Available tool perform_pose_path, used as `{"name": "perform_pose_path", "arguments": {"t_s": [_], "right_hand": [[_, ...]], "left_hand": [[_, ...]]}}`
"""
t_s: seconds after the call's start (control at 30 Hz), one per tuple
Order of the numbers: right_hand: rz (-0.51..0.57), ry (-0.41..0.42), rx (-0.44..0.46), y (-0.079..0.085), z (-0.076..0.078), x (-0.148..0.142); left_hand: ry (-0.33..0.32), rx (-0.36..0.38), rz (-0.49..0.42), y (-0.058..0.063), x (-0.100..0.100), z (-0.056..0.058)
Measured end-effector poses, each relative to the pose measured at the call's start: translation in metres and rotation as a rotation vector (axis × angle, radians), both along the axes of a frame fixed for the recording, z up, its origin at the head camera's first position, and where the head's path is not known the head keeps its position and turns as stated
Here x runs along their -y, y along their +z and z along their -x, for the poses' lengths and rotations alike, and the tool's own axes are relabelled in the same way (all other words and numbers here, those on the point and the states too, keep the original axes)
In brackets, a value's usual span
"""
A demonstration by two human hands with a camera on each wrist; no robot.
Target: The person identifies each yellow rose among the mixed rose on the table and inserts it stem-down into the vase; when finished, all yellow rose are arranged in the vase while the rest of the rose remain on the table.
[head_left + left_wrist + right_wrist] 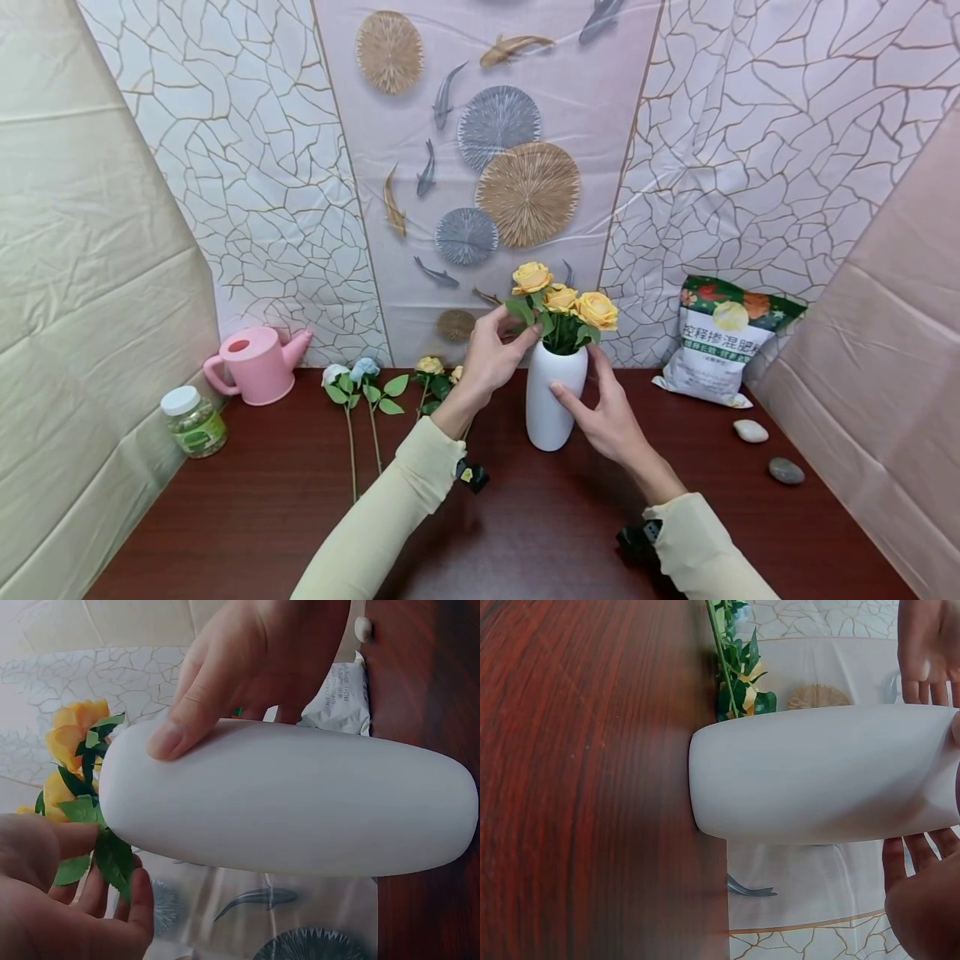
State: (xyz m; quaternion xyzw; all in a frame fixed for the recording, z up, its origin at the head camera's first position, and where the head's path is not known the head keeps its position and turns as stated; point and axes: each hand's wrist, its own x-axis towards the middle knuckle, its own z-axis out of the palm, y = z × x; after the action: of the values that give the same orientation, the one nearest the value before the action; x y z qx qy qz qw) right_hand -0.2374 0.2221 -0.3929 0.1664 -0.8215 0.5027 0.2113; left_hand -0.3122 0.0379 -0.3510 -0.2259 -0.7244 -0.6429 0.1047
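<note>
A tall white vase [553, 400] stands upright on the table, holding three yellow roses [561, 298] with green leaves around its mouth. My right hand [613, 417] grips the vase's upper right side, thumb across the front and the other fingers behind. On the left of the mouth, my left hand [491, 354] pinches a green leaf [114, 859] of the yellow roses between thumb and fingers. The right wrist view shows the vase's base [705, 784] on the tabletop. Inside the vase the stems are hidden.
Left of the vase lie a white flower [335, 375], a blue flower [365, 369] and more yellow ones [430, 365], partly behind my left arm. A pink watering can [258, 367] and a lidded jar [197, 425] stand farther left. Rightward are a fertilizer bag [712, 342] and two stones [786, 471].
</note>
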Motion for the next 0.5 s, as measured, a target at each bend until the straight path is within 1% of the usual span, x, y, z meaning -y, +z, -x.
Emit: {"name": "perform_pose_path", "arguments": {"t_s": [0.1, 0.2, 0.27, 0.37, 0.5], "right_hand": [[0.0, 0.005, -0.003, 0.0, 0.001, 0.001], [-0.001, 0.011, -0.013, -0.001, 0.001, 0.001], [-0.002, 0.011, -0.02, -0.001, 0.001, 0.001], [-0.002, 0.008, -0.026, -0.002, 0.001, 0.001], [0.004, 0.003, -0.035, -0.018, 0.015, -0.007]], "left_hand": [[-0.019, 0.0, 0.011, 0.0, -0.002, 0.001], [-0.014, 0.002, -0.022, 0.002, -0.005, 0.002], [0.002, -0.006, -0.055, 0.003, -0.007, 0.002], [0.04, -0.018, -0.081, 0.004, -0.01, 0.002], [0.083, -0.016, -0.062, 0.003, -0.013, 0.003]]}}
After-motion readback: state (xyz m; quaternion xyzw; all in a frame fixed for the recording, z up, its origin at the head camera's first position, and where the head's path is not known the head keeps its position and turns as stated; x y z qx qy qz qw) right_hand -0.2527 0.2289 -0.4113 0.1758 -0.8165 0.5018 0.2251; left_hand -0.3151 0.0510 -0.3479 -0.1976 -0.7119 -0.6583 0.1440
